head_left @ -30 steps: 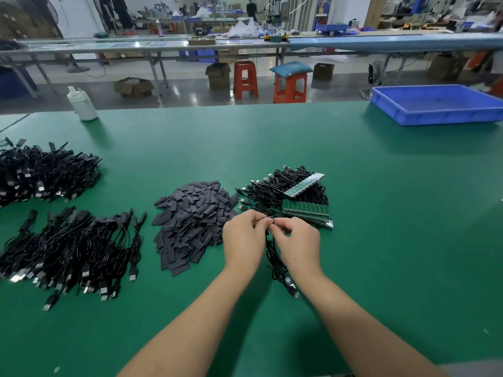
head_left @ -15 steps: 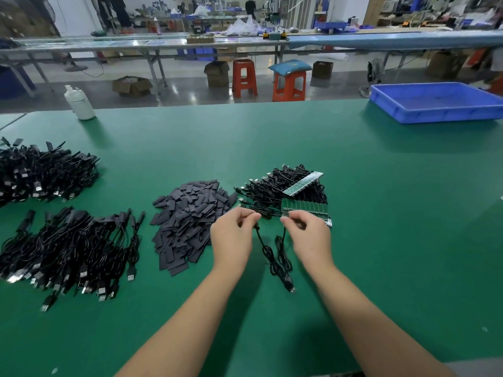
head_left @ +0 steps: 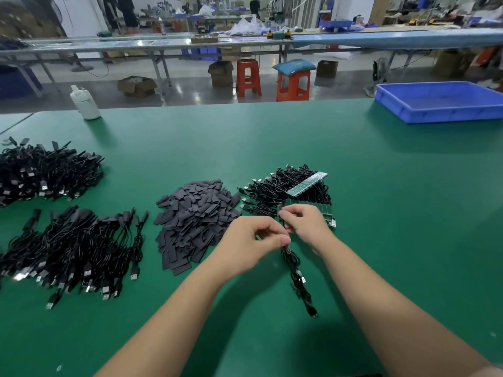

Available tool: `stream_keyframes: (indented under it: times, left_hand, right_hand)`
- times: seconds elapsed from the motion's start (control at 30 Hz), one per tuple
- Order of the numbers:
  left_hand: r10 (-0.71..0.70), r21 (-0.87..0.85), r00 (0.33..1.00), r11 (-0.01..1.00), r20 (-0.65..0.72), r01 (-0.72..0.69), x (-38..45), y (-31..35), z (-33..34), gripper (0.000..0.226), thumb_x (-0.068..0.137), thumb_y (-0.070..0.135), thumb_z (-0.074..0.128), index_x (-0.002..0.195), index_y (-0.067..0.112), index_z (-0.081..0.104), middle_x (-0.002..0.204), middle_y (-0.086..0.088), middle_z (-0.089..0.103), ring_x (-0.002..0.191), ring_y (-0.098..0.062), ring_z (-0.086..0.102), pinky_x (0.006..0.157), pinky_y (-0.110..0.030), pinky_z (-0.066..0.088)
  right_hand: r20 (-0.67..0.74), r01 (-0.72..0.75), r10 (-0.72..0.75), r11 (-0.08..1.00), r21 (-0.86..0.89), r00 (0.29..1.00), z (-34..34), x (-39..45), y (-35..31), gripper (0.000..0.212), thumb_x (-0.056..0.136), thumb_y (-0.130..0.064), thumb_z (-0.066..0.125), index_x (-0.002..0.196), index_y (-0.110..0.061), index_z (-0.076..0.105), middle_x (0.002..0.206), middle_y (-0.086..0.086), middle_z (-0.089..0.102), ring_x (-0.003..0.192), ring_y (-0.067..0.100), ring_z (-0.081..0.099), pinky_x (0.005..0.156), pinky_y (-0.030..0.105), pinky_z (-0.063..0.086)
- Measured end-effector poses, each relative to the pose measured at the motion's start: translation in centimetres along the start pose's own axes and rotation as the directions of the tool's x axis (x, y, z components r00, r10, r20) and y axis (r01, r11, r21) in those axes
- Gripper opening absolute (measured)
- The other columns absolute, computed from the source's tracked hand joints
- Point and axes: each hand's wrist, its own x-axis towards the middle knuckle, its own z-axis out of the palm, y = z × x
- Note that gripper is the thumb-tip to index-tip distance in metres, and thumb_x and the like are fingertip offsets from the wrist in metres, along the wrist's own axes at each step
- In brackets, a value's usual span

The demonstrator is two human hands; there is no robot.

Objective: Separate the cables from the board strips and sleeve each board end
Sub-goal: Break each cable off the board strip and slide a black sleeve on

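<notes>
Currently both hands work one cable at the near edge of the unprocessed pile. The left hand (head_left: pixel 253 240) has its fingers curled in a pinch on the top of a black cable (head_left: pixel 298 278), just where its board end would be; the end itself is hidden under the fingers. The right hand (head_left: pixel 306 227) pinches something small at the same spot, beside the green board strips (head_left: pixel 324 210); I cannot tell whether it holds the board end or a strip edge. The cable's free length trails toward the viewer on the green tabletop (head_left: pixel 381 186), plug end nearest.

Judged step: separating this cable's board from the strip, or just finished doing so; sleeving not yet done. Next move calls for a clean snap or pull at the joint, then one sleeve from the grey sleeve heap (head_left: pixel 196 213), which lies just left of the left hand, slid over the board end.

Around: a second pale strip (head_left: pixel 307 183) lies tilted on top of the tangled cable pile (head_left: pixel 285 189). Two large cable heaps (head_left: pixel 68 248) sit well to the left. White bottle (head_left: pixel 84 100) at the far-left edge, blue tray (head_left: pixel 441 104) far right.

In the way: the tangle behind the hands could snag the cable; nothing else blocks the reach to the sleeves.
</notes>
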Motion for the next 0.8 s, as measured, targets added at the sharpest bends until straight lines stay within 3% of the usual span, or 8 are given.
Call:
stream_keyframes:
  times: [0.07,0.2,0.3,0.4,0.57,0.67,0.73,0.8]
  left_hand:
    - [-0.025,-0.006,1.0,1.0,0.012,0.025,0.0,0.0,0.3,0.005,0.082,0.025,0.077,0.079,0.028,0.074,0.065,0.012,0.067,0.06,-0.005,0.056,0.06,-0.022,0.048]
    - [-0.047,-0.009,0.999,0.999,-0.022,0.047,0.0,-0.4,0.2,0.004,0.082,0.023,0.078,0.081,0.024,0.075,0.068,0.004,0.07,0.062,-0.01,0.057,0.063,-0.031,0.049]
    - [-0.065,-0.106,0.992,0.993,-0.109,0.053,0.2,-1.2,-0.4,0.005,0.083,0.013,0.077,0.083,0.018,0.077,0.072,-0.007,0.072,0.063,-0.014,0.059,0.064,-0.037,0.052]
    - [-0.114,-0.207,0.973,0.976,-0.201,0.071,0.4,-2.8,-1.4,0.01,0.083,0.005,0.075,0.084,0.015,0.077,0.074,-0.004,0.073,0.065,-0.011,0.061,0.065,-0.031,0.052]
    - [-0.238,-0.227,0.971,0.947,-0.013,0.229,-0.1,-6.9,-2.7,0.016,0.081,0.017,0.079,0.095,0.023,0.076,0.068,0.006,0.06,0.063,-0.008,0.048,0.06,-0.018,0.04]
    - [-0.357,0.152,0.923,0.913,-0.146,0.377,0.0,-10.0,-4.2,0.032,0.081,0.033,0.079,0.112,0.029,0.07,0.079,0.01,0.065,0.071,-0.008,0.055,0.067,-0.024,0.045]
    - [-0.302,0.506,0.877,0.726,-0.374,0.466,0.0,-11.4,-5.8,0.03,0.087,0.039,0.07,0.115,0.028,0.069,0.1,0.006,0.066,0.085,-0.013,0.06,0.077,-0.028,0.05]
    - [-0.29,0.59,0.846,0.614,-0.448,0.524,0.0,-12.6,-7.1,0.031,0.091,0.041,0.064,0.118,0.026,0.067,0.112,0.0,0.061,0.097,-0.022,0.061,0.082,-0.034,0.052]
  right_hand:
    - [0.03,0.034,-0.033,0.999,-0.037,0.999,0.7,-0.2,-0.6,0.013,0.095,-0.019,0.066,0.102,-0.01,0.072,0.083,0.004,0.072,0.057,0.0,0.059,0.052,0.009,0.045]
    - [0.073,0.037,-0.026,0.987,-0.155,0.997,1.6,-1.0,-1.7,0.024,0.1,-0.031,0.057,0.099,-0.012,0.073,0.089,0.008,0.074,0.078,0.017,0.063,0.065,0.021,0.048]
    - [0.353,-0.131,0.084,0.985,0.11,0.932,2.3,-2.5,-2.1,0.053,0.105,-0.047,0.04,0.101,-0.005,0.072,0.093,0.016,0.074,0.084,0.027,0.068,0.076,0.033,0.056]
    - [0.614,-0.307,0.087,0.915,0.263,0.785,2.6,-3.7,-1.2,0.058,0.104,-0.052,0.035,0.103,-0.005,0.069,0.08,0.014,0.071,0.059,0.021,0.063,0.055,0.028,0.052]
    - [0.533,-0.246,0.11,0.95,0.191,0.839,2.6,-4.0,1.1,0.033,0.1,-0.037,0.056,0.09,-0.013,0.075,0.062,-0.005,0.049,0.047,0.007,0.029,0.043,0.02,0.022]
    - [0.428,-0.228,0.233,0.971,-0.064,0.873,3.1,-4.4,2.4,0.029,0.101,-0.032,0.055,0.089,-0.014,0.074,0.062,-0.006,0.049,0.049,0.008,0.034,0.045,0.021,0.027]
    - [0.386,-0.222,0.261,0.965,-0.142,0.885,3.8,-4.7,3.0,0.028,0.102,-0.029,0.05,0.093,-0.017,0.074,0.064,-0.008,0.051,0.053,0.009,0.037,0.049,0.023,0.031]
    - [0.353,-0.177,0.234,0.967,-0.185,0.906,4.5,-5.1,3.4,0.028,0.102,-0.028,0.047,0.097,-0.02,0.073,0.069,-0.008,0.055,0.057,0.01,0.04,0.053,0.023,0.033]
